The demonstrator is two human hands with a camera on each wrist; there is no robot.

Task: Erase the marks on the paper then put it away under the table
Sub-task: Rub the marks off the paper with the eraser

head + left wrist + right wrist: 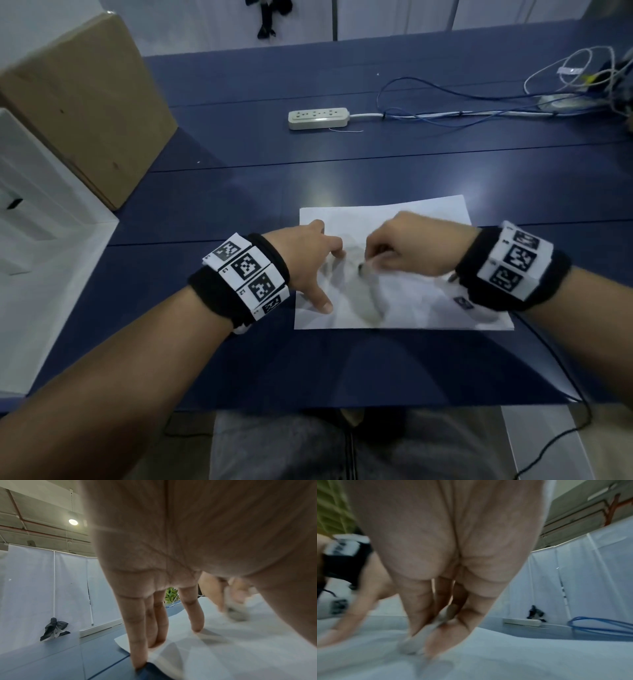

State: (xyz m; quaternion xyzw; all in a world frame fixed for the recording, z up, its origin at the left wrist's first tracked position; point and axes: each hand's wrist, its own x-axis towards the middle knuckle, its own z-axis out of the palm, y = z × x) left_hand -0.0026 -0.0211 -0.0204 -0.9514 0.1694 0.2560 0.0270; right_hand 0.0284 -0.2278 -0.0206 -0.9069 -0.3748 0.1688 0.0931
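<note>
Blue table: bears the sheet near its front edge.
Paper: lies flat, creased; hard rubbing could tear or buckle it.
Left hand: fingers spread straight, pressing the sheet's left side; a slip lets it slide.
Right hand: fingers curled round the eraser, blurred.
Marks: too smeared to judge.

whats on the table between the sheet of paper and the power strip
Nothing: in the head view only bare blue table lies between the paper and the power strip.
</note>
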